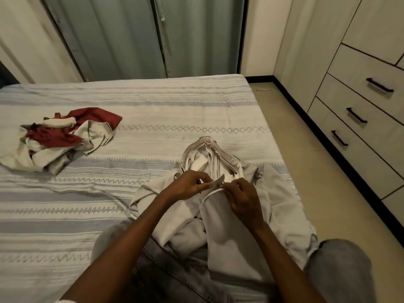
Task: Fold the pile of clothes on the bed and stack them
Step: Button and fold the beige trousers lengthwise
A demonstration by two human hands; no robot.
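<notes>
While both hands meet over the middle of the pale garment (229,215), the left hand (188,184) pinches a small flap of its cloth between thumb and fingertips, and the right hand (240,197) pinches a thin white strip, perhaps a drawstring or a hem edge; the view is too soft to say which. Neither hand is wide open: the fingers are curled in close on the fabric. This garment lies rumpled at the near right of the bed (153,101), its red-stitched waistband or collar (209,147) opened toward the far side. Well apart, at the far left, the pile of clothes (56,141) sits unfolded, red and cream pieces tangled together.

The step in hand looks like sorting out this detail before folding. To do it well, I would tuck the strip inside, then shift the grips outward to the garment's edges, pull it flat against the bedspread, and smooth the creases before making the first fold.
</notes>
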